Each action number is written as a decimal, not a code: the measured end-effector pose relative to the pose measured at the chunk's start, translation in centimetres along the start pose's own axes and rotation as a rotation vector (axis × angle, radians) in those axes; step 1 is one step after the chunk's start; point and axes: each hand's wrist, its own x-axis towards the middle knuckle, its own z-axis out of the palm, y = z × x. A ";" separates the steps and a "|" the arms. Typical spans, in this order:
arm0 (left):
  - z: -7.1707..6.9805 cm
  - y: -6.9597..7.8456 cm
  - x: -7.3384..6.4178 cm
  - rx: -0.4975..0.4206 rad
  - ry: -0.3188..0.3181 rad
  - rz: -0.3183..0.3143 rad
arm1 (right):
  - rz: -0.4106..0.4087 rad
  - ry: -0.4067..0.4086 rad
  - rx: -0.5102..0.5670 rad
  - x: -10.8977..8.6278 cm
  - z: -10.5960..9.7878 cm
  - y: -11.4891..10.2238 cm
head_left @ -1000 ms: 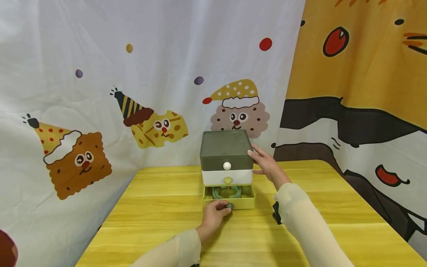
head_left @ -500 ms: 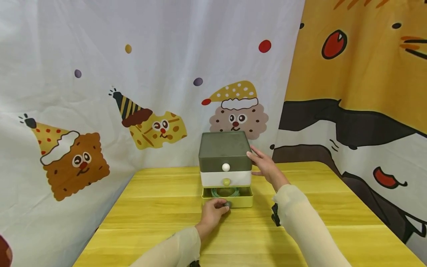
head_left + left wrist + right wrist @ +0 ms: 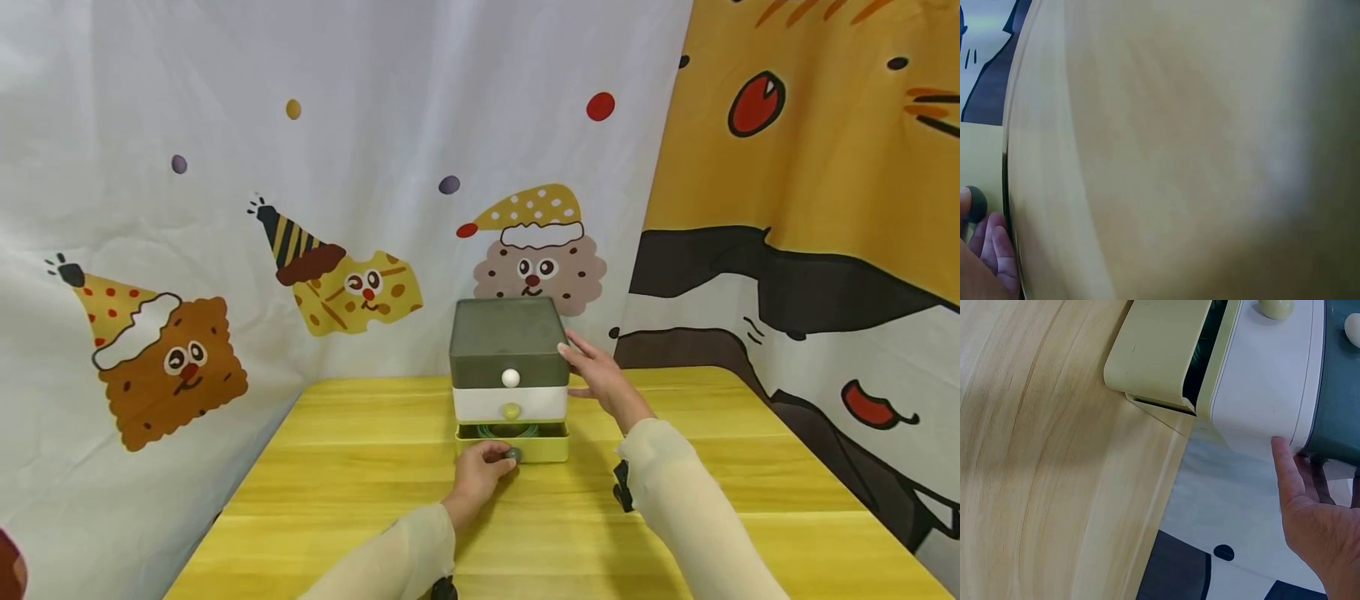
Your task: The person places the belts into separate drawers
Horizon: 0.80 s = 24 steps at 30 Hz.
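Note:
A small three-tier drawer box (image 3: 510,329) stands on the table, dark green on top, white in the middle, yellow-green below. Its bottom drawer (image 3: 546,450) is pulled partly out, and a coil of green cord (image 3: 525,431) shows inside. My left hand (image 3: 477,475) pinches that drawer's dark green knob (image 3: 514,454) between thumb and fingers; the left wrist view shows the knob (image 3: 977,204) at its left edge. With fingers straight, my right hand (image 3: 603,379) rests against the box's right side. In the right wrist view a fingertip touches the white tier (image 3: 1263,381).
The wood-grain table (image 3: 360,475) extends around the box. Behind it hangs a white curtain (image 3: 360,150) printed with cartoon snacks, and an orange, black and white printed cloth (image 3: 810,183) hangs at the right.
The bottom drawer has slid inward with my left hand on its knob, so less of the cord shows. My right hand stays against the box's side.

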 end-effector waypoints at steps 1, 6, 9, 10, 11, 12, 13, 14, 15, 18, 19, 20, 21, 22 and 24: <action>0.0 0.0 0.1 0.005 0.002 0.006 | 0.001 -0.002 0.001 0.0 0.0 0.0; 0.1 0.0 0.6 0.025 0.000 -0.018 | 0.015 -0.004 -0.004 0.1 -0.1 0.0; 0.2 -0.2 1.0 0.031 0.000 -0.019 | 0.012 -0.005 -0.010 0.1 -0.1 0.0; 0.2 -0.2 1.2 0.033 0.001 -0.020 | 0.010 -0.004 -0.012 0.1 -0.1 -0.1; 0.2 -0.3 1.3 0.036 0.002 -0.016 | 0.009 -0.002 -0.009 0.1 -0.1 -0.1; 0.3 -0.3 1.4 0.035 0.002 -0.021 | 0.010 -0.002 -0.006 0.1 -0.1 0.0; 0.3 -0.4 1.5 0.040 0.004 -0.024 | 0.012 0.000 -0.003 0.1 -0.1 0.0; 0.3 -0.4 1.5 0.043 0.004 -0.031 | 0.013 -0.001 -0.002 0.1 -0.1 0.1; 0.3 -0.4 1.5 0.046 0.004 -0.039 | 0.015 0.000 0.000 0.1 -0.1 0.1; 0.4 -0.5 1.7 0.051 0.004 -0.043 | 0.018 0.003 0.002 0.1 -0.1 0.2; 0.4 -0.4 1.7 0.054 0.002 -0.043 | 0.018 0.003 0.000 0.2 -0.1 0.2; 0.4 -0.4 1.8 0.056 0.001 -0.035 | 0.017 0.002 -0.001 0.2 -0.2 0.1; 0.3 -0.4 1.9 0.057 0.001 -0.032 | 0.016 0.002 -0.001 0.2 -0.2 0.1; 0.3 -0.4 2.0 0.059 0.002 -0.029 | 0.015 0.000 -0.003 0.2 -0.2 0.1; 0.3 -0.4 2.2 0.066 0.005 -0.017 | 0.013 -0.002 -0.005 0.2 -0.2 0.0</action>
